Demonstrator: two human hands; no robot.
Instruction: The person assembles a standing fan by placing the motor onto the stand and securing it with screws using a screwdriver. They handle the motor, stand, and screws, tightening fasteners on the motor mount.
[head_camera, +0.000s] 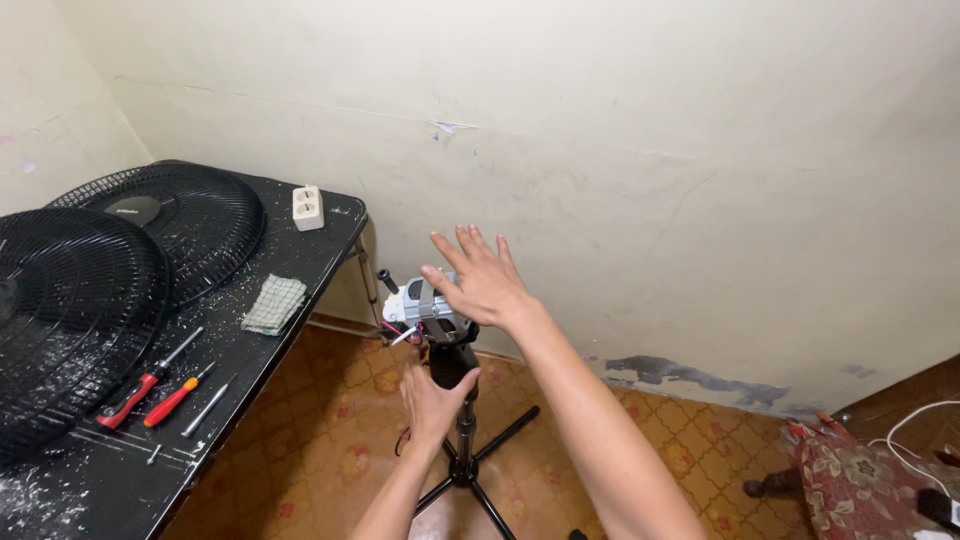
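A bare fan motor (418, 303), grey and white with loose wires, sits on top of a black stand (464, 440) with spread legs on the tiled floor. My left hand (433, 402) grips the black neck of the stand just under the motor. My right hand (483, 275) hovers over the motor's right side with its fingers spread, palm toward the motor, touching or nearly touching it. A black shaft sticks out of the motor toward the upper left.
A black table (300, 260) at left carries two black fan grilles (160, 215), a checked cloth (273, 303), a white socket block (307, 207), red-handled pliers (130, 395) and screwdrivers (180, 392). A patterned cushion (850, 480) and white cable lie at right. The wall is close behind.
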